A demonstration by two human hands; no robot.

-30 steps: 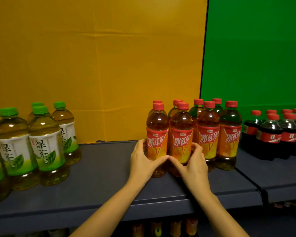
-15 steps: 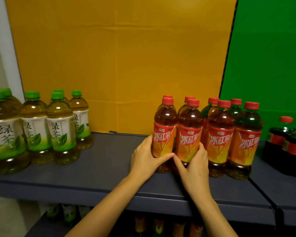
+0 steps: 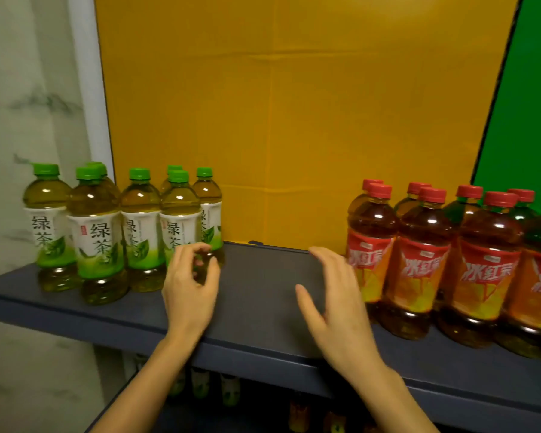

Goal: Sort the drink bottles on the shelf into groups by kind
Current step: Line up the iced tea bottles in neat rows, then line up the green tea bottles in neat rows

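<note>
Drink bottles (image 3: 419, 270) are found upright on the dark grey shelf (image 3: 256, 276), sorted into two groups.

Green tea bottles (image 3: 100, 239), with green caps and white-green labels, are clustered at the left end of the shelf, in rows front to back. Seven caps are counted.

Iced red tea bottles (image 3: 484, 276), with red caps and red-orange labels, are clustered on the right part of the shelf. This group is cut by the frame edge. The two groups are well apart, with bare shelf between them.

The left hand (image 3: 189, 292) is held over the shelf middle, just in front of the rightmost green tea bottles. Its fingers are loosely curled, with nothing gripped. Contact with a bottle cannot be told.

The right hand (image 3: 338, 307) is held over the shelf middle, just beside the leftmost iced red tea bottle. Its fingers are straight and spread, and nothing is held. Contact cannot be told.

A yellow backing panel (image 3: 278, 120) is seen behind the shelf, and a green panel (image 3: 528, 104) behind its right end. More bottles (image 3: 228, 392), dim and blurred, are seen below the shelf.
</note>
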